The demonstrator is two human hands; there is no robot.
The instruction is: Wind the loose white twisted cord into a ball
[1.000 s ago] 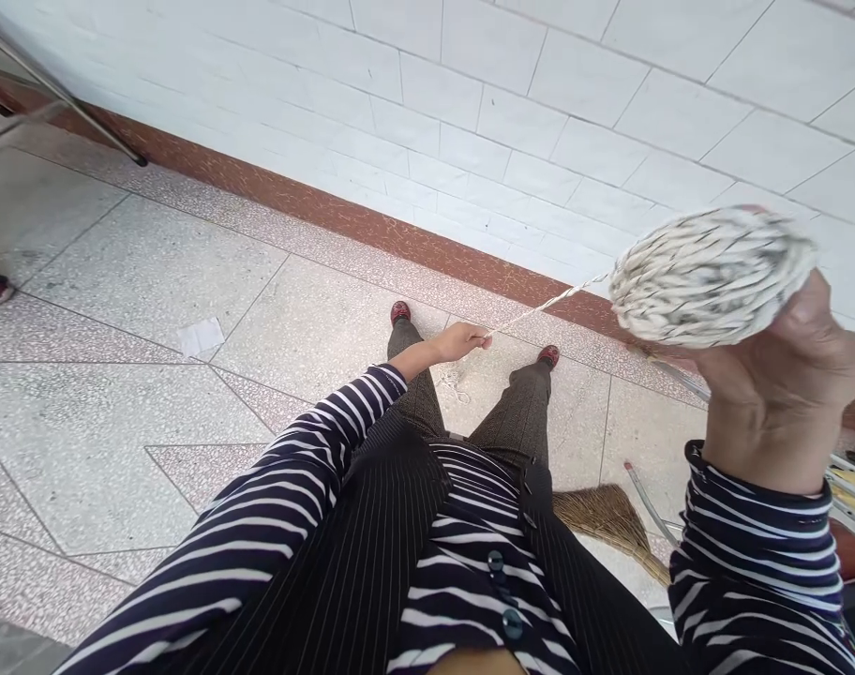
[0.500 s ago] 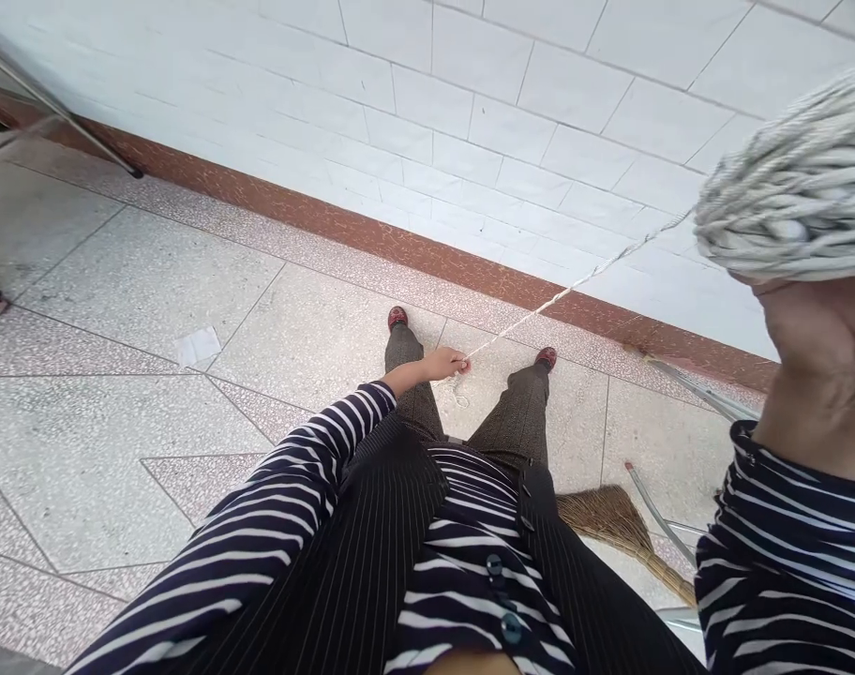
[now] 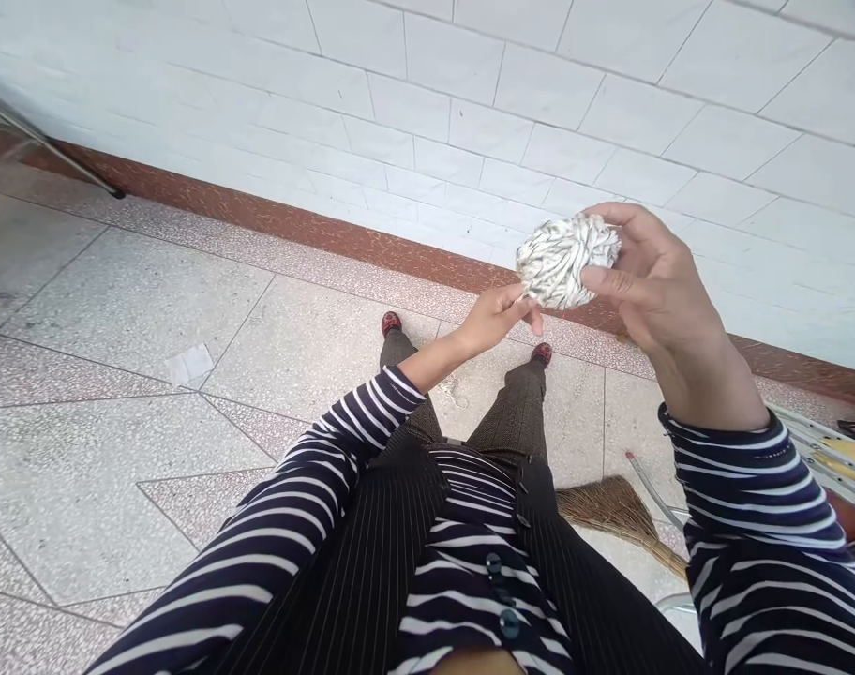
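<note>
A whitish ball of cord (image 3: 562, 262) with dark flecks is held up in front of the tiled wall. My right hand (image 3: 652, 272) grips it from the right, thumb on the near face and fingers behind. My left hand (image 3: 496, 319) is at the ball's lower left edge, thumb and forefinger pinched on the cord where it meets the ball. The exact grip of these fingertips is partly hidden. Below the left hand, a thin loose loop of cord (image 3: 456, 392) shows between my legs.
A straw broom (image 3: 603, 506) lies at my right, near metal chair legs (image 3: 649, 483). At the far right is a metal frame (image 3: 821, 450). White paper (image 3: 190, 364) lies on the floor to the left. A metal leg (image 3: 82, 159) stands by the wall (image 3: 442, 112).
My right hand has brought the ball down and left from the upper right. My left hand has risen to meet it, so the taut stretch of cord between them no longer shows.
</note>
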